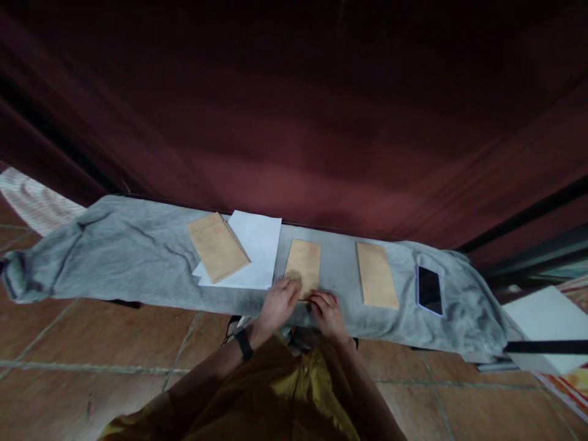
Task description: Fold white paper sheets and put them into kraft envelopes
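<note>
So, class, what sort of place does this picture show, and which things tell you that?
Probably a room indoors, with a makeshift spot for paperwork: a reddish-brown tiled floor, a grey cloth spread over a long, narrow surface, and brown envelopes on it.

I am wearing a loose mustard-yellow shirt (275,395), its cloth creasing at the front, and a dark, watch-like band (243,343) is circling the wrist (258,331) of my left hand (280,301).
</note>
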{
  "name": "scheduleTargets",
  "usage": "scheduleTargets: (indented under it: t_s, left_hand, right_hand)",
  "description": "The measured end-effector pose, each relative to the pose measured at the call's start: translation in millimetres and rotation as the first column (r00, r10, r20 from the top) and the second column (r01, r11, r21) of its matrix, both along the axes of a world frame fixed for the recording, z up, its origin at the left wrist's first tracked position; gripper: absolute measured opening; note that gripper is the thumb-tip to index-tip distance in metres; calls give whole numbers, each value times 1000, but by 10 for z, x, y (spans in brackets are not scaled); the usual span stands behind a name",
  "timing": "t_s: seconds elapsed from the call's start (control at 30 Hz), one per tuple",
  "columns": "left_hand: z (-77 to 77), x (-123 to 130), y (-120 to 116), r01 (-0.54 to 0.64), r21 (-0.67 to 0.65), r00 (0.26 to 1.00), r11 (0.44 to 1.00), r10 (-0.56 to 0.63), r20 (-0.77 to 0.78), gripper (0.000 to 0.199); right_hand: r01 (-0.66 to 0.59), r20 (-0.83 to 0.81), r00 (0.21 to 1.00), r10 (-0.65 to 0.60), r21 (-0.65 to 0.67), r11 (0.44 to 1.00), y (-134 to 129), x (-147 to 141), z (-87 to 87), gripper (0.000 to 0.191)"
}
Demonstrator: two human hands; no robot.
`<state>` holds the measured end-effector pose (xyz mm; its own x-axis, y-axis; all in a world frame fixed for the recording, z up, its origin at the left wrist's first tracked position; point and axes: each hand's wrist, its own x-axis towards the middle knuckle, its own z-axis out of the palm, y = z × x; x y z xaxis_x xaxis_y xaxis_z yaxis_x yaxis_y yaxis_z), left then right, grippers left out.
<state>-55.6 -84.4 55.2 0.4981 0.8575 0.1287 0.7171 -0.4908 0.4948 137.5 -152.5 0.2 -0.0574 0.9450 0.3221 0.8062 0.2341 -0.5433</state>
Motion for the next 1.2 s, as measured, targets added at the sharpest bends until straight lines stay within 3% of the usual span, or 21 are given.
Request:
scheduleTargets:
  t_s: [0.07,0.13,0.3,0.43,0.5,0.63,0.87,1.2]
  left_hand:
    - [-91,41,-128,214,71,976,974,-216,13,27]
    - [-204,52,-216,325,80,945,942,-327,14,39]
    - [-411,14,-248,314,-22,949,949,-313,17,60]
    - [-435,18,-146,279,-91,960,956,-276,42,56]
    - [-429,46,-52,267,-102,963,958,-262,59,54]
    - [-445,166,226,267,-73,963,961,-265,45,53]
    - [-517,487,818,232,17,970,973,-230,-80,58]
    - [-515,713,1509,232,12,972,973,-232,-38,59]
  right_hand:
    - [32,-16,999,-32,-10,999,31,-10,-11,29]
    - [52,-33,998,-53,-18,998,56,-13,-23,32]
    - [140,-64,988,-137,29,990,16,-65,-77,32]
    - [14,49,999,-17,68,998,-114,-183,-102,44]
    - [-38,137,990,30,53,998,-162,-243,-95,48]
    - [-15,239,971,10,19,1000,-185,-323,-67,48]
    - [12,268,963,-21,34,999,-169,-358,-12,52]
    - [32,328,944,-32,7,999,-166,-355,-10,57]
